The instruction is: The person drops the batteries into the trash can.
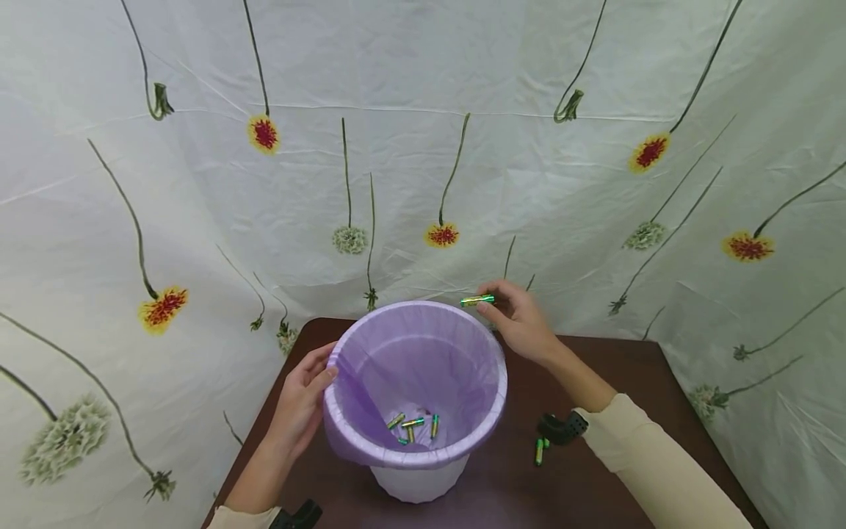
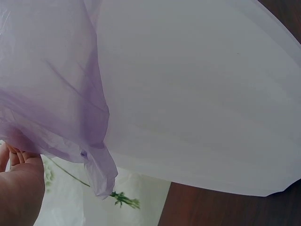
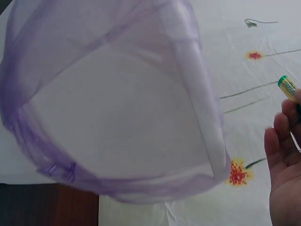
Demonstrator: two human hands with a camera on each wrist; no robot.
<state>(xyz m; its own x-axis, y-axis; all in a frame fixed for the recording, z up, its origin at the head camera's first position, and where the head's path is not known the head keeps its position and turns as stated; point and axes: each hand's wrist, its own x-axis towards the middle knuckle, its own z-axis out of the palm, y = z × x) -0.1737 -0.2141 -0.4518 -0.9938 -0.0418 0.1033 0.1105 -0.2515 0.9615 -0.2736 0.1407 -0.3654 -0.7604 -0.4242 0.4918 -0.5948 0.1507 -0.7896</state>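
Observation:
A white wastebasket [image 1: 419, 481] lined with a thin purple bag [image 1: 357, 353] stands tilted on the brown table. Several green and gold batteries [image 1: 434, 426] lie at its bottom. My left hand [image 1: 300, 400] grips the rim on the left, thumb over the edge. In the left wrist view that hand [image 2: 21, 183] is partly covered by the loose purple bag [image 2: 51, 113]. Just past the far right rim, my right hand [image 1: 518, 319] pinches one battery [image 1: 477, 300] between thumb and fingers. That battery [image 3: 287, 85] also shows in the right wrist view.
On the dark brown table [image 1: 595, 367], right of the wastebasket, lie loose batteries [image 1: 538, 452] near the right wrist's black camera [image 1: 562, 427]. White cloth [image 1: 410, 169] printed with flowers hangs behind the table and on both sides.

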